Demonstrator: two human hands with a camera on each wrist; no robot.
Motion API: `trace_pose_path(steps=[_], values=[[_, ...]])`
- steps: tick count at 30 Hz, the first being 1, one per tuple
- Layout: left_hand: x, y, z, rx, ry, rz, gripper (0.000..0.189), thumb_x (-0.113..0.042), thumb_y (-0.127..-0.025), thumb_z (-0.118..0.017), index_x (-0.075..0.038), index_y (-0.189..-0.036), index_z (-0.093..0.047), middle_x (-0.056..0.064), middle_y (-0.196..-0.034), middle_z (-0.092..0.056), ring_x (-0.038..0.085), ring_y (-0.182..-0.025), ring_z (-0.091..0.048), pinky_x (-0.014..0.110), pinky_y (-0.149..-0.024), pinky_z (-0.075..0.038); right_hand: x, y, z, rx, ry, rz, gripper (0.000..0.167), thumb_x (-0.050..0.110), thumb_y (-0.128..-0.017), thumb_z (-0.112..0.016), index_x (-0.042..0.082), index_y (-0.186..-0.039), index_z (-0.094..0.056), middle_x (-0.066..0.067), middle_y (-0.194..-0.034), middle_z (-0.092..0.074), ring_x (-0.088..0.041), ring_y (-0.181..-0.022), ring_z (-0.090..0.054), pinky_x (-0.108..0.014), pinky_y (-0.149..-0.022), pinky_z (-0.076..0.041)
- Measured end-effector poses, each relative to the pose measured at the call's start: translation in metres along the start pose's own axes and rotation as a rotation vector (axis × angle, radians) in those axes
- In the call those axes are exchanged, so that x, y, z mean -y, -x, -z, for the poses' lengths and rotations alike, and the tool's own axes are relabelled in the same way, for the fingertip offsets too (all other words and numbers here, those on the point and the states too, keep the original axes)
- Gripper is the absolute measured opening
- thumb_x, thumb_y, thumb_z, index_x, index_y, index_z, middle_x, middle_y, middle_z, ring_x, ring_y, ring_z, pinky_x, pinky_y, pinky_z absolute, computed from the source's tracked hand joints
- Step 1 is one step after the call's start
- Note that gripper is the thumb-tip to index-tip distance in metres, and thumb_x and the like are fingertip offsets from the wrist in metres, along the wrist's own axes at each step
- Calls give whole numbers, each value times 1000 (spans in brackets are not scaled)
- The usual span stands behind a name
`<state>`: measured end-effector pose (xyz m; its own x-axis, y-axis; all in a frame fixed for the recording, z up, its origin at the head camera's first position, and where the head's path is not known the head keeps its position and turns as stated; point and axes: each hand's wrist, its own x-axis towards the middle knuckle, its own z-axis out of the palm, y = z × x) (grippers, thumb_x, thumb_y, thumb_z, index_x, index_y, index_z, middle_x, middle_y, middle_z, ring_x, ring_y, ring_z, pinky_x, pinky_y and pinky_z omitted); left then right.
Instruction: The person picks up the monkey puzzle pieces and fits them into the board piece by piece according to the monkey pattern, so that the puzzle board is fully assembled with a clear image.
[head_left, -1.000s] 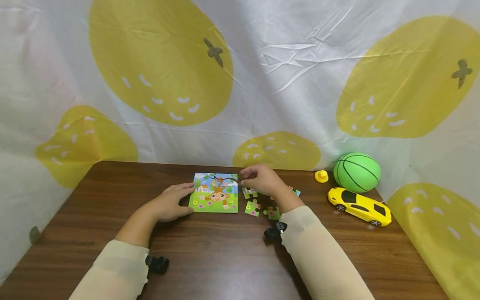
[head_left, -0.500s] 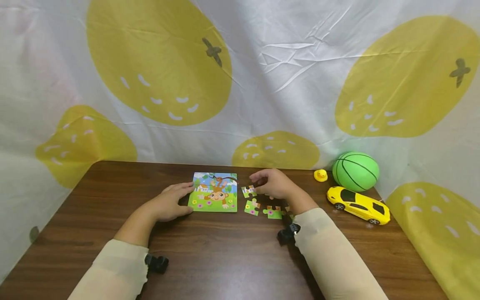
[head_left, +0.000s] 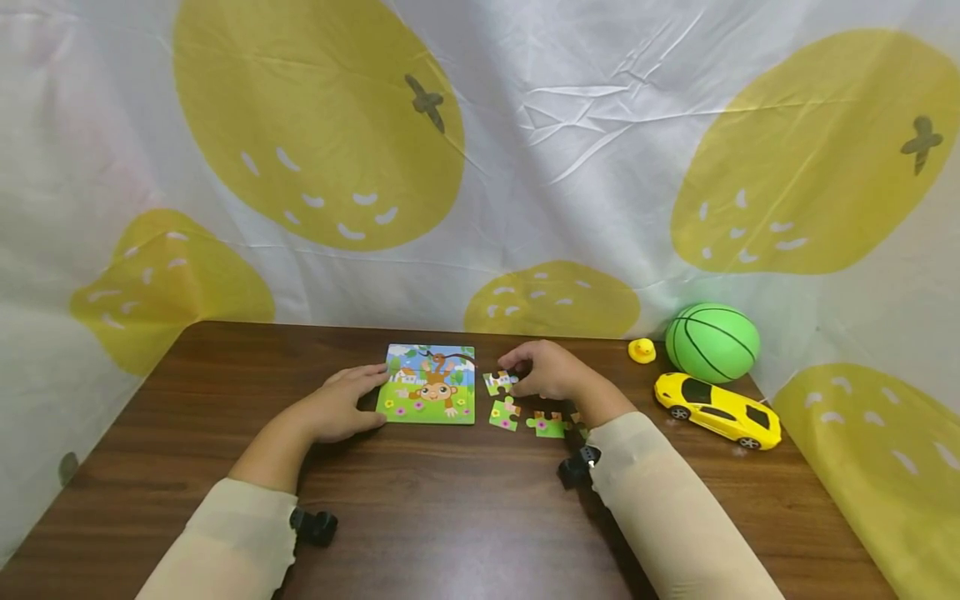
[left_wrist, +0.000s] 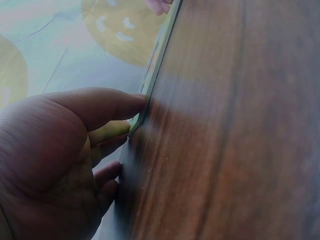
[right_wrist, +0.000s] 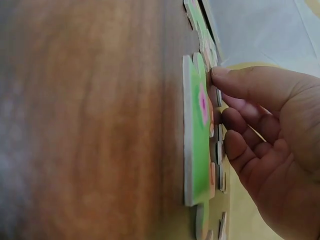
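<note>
A square monkey puzzle board (head_left: 431,400) lies flat on the brown table, its picture showing a monkey hanging upside down. At its left side my left hand (head_left: 347,406) rests, fingers spread and fingertips on the edge; the left wrist view has the thumb (left_wrist: 117,106) at the corner. Right of the board lie several loose jigsaw pieces, among them a fence-patterned piece (head_left: 493,383), a flower piece (head_left: 502,415) and a green piece (head_left: 549,427). My right hand (head_left: 551,371) is low over them, thumb and index finger apart beside the fence-patterned piece. It hides some pieces behind it.
A yellow toy car (head_left: 716,412), a green ball (head_left: 712,342) and a small rubber duck (head_left: 642,351) stand at the right of the table (head_left: 420,517). A white curtain (head_left: 555,192) printed with yellow fruit hangs right behind the table's back edge.
My right hand has drawn back to the right, from the board's upper right corner to the loose pieces, then lowered slightly. The left hand stays at the board's edge.
</note>
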<state>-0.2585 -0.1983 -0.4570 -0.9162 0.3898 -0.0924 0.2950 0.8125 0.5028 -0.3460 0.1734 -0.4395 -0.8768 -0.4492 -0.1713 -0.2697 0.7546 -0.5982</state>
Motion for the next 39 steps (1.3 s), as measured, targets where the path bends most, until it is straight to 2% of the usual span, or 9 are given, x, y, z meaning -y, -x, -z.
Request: trace_pose_path(steps=[11,16,19,23,26,32,36,39], values=[[-1,0,1,7,5,10,76,-32,-100,-72,-4,-163,-43,15,-176,-32,50,-162,-23,70,-130,-23,3,-1,1,10,48,-9,42,15,-89,-87,19,-129,-78,-4,-128,-72,-24,-116,-64,-39,-93,-60],[-1,0,1,6,2,11,75,-31,-99,-73,-4,-163,-43,15,-176,-33,50,-162,-23,69,-130,-23,4,-1,0,2,48,-20,39,15,-87,-88,18,-125,-79,-4,-122,-72,-22,-110,-65,-35,-89,-59],[-1,0,1,7,3,12,75,-31,-99,-73,-4,-163,-43,16,-176,-33,50,-162,-23,69,-130,-23,4,-1,0,0,36,-28,35,15,-91,-86,18,-124,-80,-4,-115,-74,-18,-95,-66,-32,-77,-60],[-1,1,1,8,7,12,75,-31,-100,-73,-4,-163,-43,16,-176,-33,50,-162,-23,70,-130,-23,5,0,1,2,6,-48,23,17,-101,-74,19,-124,-79,-2,-106,-77,-15,-66,-61,-31,-60,-57],[-1,1,1,9,10,12,75,-31,-100,-73,-4,-163,-43,15,-176,-32,50,-162,-22,70,-130,-22,6,0,2,-2,-6,-56,21,18,-106,-67,20,-123,-79,-2,-105,-79,-14,-55,-56,-31,-56,-55],[-2,2,1,7,13,13,75,-32,-100,-73,-4,-163,-43,15,-176,-33,50,-162,-22,70,-130,-22,12,1,3,-25,-23,-6,23,18,-107,-64,21,-124,-80,-4,-109,-76,-12,-53,-51,-30,-52,-52],[-1,2,0,11,14,16,76,-32,-100,-72,-5,-164,-42,15,-176,-32,50,-163,-21,71,-130,-22,22,-2,2,-24,-81,29,23,20,-106,-65,22,-124,-80,-7,-107,-75,-13,-55,-47,-29,-48,-46],[-1,1,0,12,13,15,76,-32,-100,-72,-5,-164,-42,15,-176,-32,50,-163,-21,71,-130,-22,32,-6,-3,-25,-94,60,23,21,-106,-66,22,-124,-80,-6,-109,-78,-12,-67,-58,-28,-57,-51]])
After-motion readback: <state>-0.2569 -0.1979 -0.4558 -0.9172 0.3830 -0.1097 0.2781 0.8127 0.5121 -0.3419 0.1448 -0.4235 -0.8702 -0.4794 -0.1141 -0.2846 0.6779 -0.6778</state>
